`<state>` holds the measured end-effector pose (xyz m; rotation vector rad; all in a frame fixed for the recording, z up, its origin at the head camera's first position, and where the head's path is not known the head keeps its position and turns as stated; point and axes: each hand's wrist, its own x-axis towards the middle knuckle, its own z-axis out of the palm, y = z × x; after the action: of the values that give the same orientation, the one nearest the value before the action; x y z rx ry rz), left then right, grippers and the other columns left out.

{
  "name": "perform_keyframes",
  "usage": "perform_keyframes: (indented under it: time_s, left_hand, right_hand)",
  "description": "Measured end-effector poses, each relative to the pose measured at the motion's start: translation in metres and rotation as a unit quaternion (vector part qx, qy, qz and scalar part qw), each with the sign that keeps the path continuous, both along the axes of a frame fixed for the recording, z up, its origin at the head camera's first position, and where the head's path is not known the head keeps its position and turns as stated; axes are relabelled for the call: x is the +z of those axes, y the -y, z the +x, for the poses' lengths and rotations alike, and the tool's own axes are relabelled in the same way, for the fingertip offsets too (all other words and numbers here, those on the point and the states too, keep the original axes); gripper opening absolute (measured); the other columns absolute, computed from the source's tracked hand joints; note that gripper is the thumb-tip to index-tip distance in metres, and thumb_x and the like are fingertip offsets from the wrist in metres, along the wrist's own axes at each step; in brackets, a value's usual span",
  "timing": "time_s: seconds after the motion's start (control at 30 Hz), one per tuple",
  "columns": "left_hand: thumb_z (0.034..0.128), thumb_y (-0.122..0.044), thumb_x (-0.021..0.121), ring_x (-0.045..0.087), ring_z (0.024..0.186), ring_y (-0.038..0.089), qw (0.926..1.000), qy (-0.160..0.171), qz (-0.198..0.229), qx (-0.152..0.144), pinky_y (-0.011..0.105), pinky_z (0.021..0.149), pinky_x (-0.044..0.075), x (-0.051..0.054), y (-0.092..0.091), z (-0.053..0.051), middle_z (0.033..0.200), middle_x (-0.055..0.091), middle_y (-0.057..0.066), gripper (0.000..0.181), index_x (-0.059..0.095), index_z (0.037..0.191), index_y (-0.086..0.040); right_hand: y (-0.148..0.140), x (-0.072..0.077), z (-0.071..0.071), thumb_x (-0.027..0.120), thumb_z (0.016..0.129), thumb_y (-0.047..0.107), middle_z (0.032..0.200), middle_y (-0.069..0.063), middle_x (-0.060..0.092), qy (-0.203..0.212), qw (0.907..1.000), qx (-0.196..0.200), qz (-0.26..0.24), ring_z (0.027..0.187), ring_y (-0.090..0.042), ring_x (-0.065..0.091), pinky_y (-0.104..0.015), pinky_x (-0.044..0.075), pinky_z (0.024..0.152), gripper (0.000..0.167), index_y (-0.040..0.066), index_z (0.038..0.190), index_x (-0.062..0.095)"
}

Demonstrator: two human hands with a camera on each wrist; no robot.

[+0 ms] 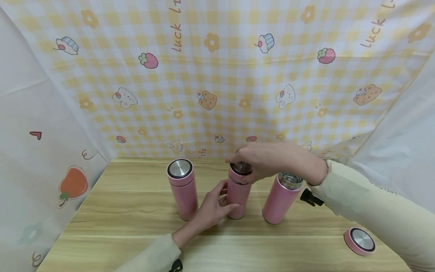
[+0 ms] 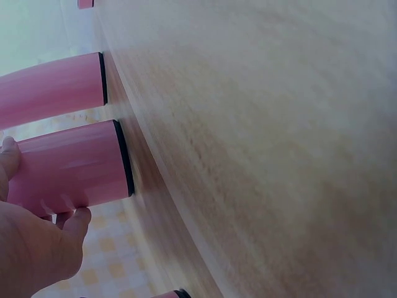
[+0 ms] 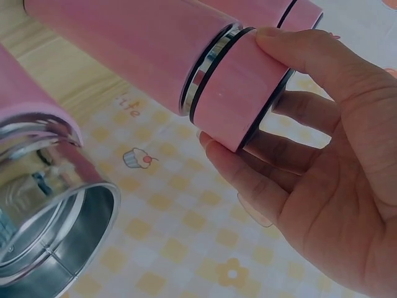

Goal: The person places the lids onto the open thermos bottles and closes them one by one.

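The middle bottle [image 1: 238,194], upright on the tabletop [image 1: 136,241], is clasped by the left hand [image 1: 212,208]; its slightly raised lid [image 3: 239,87] is pinched by the right hand [image 1: 263,160]. A capped bottle [image 1: 184,190] is seen at nine o'clock from it, an uncapped bottle [image 1: 280,200] at three, a loose lid [image 1: 360,241] near four.

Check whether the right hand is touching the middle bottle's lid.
Touching: the right wrist view shows the right hand gripping the lid, its thumb laid against the pink side.
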<state>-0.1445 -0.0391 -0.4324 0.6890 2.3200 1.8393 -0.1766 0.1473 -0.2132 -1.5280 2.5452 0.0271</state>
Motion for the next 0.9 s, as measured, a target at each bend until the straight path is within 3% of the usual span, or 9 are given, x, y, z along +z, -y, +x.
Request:
perform_keyframes:
  time_s: [0.5, 0.8, 0.9]
  left_hand:
    - [0.092, -0.018, 0.079, 0.052, 0.129, 0.021, 1.0, 0.0, -0.001, -0.003, 0.038, 0.105, 0.046, -0.0023, 0.0001, -0.0014, 0.143, 0.053, 0.002, 0.067, 0.044, 0.149, -0.016]
    - [0.0914, -0.016, 0.079, 0.052, 0.129, 0.021, 1.0, 0.003, 0.003, -0.004, 0.04, 0.105, 0.047, -0.0023, 0.0003, -0.0011, 0.144, 0.052, 0.003, 0.069, 0.042, 0.15, -0.016]
    - [0.0915, -0.017, 0.079, 0.052, 0.129, 0.021, 1.0, 0.003, 0.004, -0.005, 0.04, 0.106, 0.047, -0.0017, 0.0006, -0.001, 0.144, 0.052, 0.003, 0.069, 0.042, 0.15, -0.017]
  right_hand:
    - [0.0002, -0.0017, 0.0014, 0.078, 0.089, 0.017, 0.114, -0.006, 0.067, -0.004, 1.0, -0.008, 0.002, 0.09, -0.013, 0.057, -0.023, 0.051, 0.073, 0.05, 0.002, 0.135, 0.064]
    - [-0.0019, -0.0039, 0.0, 0.078, 0.089, 0.018, 0.108, -0.003, 0.067, -0.002, 0.9999, -0.004, -0.009, 0.089, -0.014, 0.056, -0.024, 0.05, 0.072, 0.048, 0.004, 0.133, 0.065]
    - [-0.0012, -0.0039, -0.0003, 0.078, 0.088, 0.018, 0.101, 0.001, 0.066, -0.001, 0.9999, 0.004, -0.013, 0.086, -0.014, 0.056, -0.025, 0.05, 0.071, 0.041, 0.005, 0.126, 0.067]
